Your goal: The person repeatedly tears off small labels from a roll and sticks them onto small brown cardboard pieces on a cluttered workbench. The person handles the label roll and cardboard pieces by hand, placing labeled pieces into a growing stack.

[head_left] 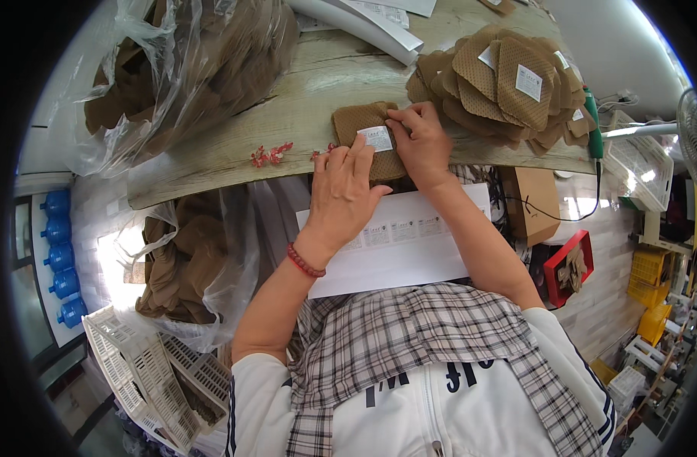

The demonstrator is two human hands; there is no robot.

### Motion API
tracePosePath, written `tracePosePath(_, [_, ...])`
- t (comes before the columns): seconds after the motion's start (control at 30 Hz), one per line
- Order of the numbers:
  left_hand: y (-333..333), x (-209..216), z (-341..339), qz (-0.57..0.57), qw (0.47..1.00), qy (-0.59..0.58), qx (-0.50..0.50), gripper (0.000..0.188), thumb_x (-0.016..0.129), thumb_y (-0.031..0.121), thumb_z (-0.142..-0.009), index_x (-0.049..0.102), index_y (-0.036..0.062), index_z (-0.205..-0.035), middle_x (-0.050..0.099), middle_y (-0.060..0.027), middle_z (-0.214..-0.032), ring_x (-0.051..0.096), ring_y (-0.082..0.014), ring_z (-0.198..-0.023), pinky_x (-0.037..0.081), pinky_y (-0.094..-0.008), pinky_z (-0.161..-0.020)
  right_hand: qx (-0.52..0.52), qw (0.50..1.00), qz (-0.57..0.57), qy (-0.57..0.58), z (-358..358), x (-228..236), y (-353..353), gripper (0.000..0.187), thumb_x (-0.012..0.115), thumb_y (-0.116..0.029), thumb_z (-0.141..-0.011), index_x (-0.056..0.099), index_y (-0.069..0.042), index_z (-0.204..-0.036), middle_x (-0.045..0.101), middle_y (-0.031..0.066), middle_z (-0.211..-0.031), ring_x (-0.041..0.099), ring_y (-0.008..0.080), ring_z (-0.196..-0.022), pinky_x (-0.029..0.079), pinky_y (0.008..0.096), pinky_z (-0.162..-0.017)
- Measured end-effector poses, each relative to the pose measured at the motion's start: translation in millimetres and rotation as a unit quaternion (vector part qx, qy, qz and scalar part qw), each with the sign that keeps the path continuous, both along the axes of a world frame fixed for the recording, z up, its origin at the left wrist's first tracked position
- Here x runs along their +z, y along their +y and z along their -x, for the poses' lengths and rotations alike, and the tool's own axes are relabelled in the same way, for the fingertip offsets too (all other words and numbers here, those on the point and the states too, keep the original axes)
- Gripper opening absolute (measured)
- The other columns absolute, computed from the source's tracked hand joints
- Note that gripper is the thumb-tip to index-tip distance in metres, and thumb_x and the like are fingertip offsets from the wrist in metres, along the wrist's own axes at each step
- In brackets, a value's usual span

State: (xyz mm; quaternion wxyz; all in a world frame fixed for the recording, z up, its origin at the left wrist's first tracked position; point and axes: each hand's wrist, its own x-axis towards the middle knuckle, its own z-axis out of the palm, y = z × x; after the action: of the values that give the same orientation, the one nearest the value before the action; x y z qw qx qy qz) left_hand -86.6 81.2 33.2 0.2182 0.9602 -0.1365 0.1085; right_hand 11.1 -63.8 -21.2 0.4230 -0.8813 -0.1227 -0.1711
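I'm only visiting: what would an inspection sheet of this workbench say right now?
Surface: pale wood-grain table, worn, with a split in the board.
Job's things: brown mesh pad flat at the table edge, with a small white label on it; label sheet on the lap.
Clutter: fanned stack of labelled pads; clear bag of pads on the table; second bag below; papers at the far edge.
Hands: left hand and right hand both press the pad, fingers by the label.
Cables: black cord hanging off the right edge.
Surroundings: white crates, blue water bottles, yellow crates, fan.
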Motion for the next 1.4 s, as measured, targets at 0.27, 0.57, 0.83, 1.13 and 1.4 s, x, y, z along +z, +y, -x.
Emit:
tracePosePath(0.27, [-3, -5, 3, -0.074, 0.997, -0.032, 0.007, 0.071, 0.081, 0.029, -0.075, 0.054, 0.0002, -0.134, 0.053, -0.0156, -0.141, 0.052, -0.0296, -0.114, 0.038, -0.0444, -0.098, 0.068, 0.985, -0.019, -0.16, -2, 17, 0, 0.013, 0.076, -0.004, -0.074, 0.067, -0.01, -0.081, 0.062, 0.0052, -0.092, 0.063, 0.0277, -0.085, 0.052, 0.0385, -0.067])
tracePosePath(0.57, [-8, -12, 0, -0.106, 0.993, -0.048, 0.015, 0.071, 0.081, 0.03, -0.075, 0.054, 0.0019, -0.135, 0.053, -0.0154, -0.141, 0.053, -0.0292, -0.117, 0.038, -0.0452, -0.098, 0.081, 0.981, -0.173, -0.018, 7, 6, 0, 0.016, 0.077, -0.001, -0.078, 0.066, -0.005, -0.088, 0.067, 0.0094, -0.1, 0.066, 0.0221, -0.091, 0.054, 0.0329, -0.078])
tracePosePath(0.83, [-11, -2, 1, -0.091, 0.995, -0.029, 0.019, 0.068, 0.077, 0.028, -0.081, 0.05, 0.0004, -0.137, 0.048, -0.0191, -0.144, 0.049, -0.0334, -0.123, 0.037, -0.0472, -0.105, 0.037, 0.979, -0.187, 0.068, -3, 4, 6, 0.018, 0.068, -0.014, -0.09, 0.063, -0.004, -0.104, 0.071, 0.0132, -0.088, 0.068, 0.032, -0.081, 0.053, 0.0398, -0.073])
tracePosePath(1.13, [-5, -13, -3, 0.031, 0.998, 0.047, 0.032, 0.086, 0.073, 0.023, -0.089, 0.022, 0.0031, -0.155, 0.043, -0.0254, -0.148, 0.04, -0.0383, -0.14, 0.025, -0.0548, -0.116, 0.01, 0.981, -0.183, -0.063, -2, 14, -4, 0.017, 0.056, -0.006, -0.097, 0.05, -0.004, -0.113, 0.068, 0.0235, -0.097, 0.065, 0.0462, -0.087, 0.052, 0.0499, -0.072])
tracePosePath(1.4, [2, -24, 0, -0.073, 0.997, -0.015, 0.022, 0.071, 0.07, 0.026, -0.09, 0.036, 0.0049, -0.15, 0.046, -0.0189, -0.148, 0.038, -0.0349, -0.142, 0.023, -0.054, -0.118, -0.118, 0.949, -0.135, -0.26, -37, 126, -81, 0.019, 0.057, -0.004, -0.097, 0.058, -0.007, -0.115, 0.069, 0.017, -0.102, 0.068, 0.0399, -0.087, 0.055, 0.0426, -0.071])
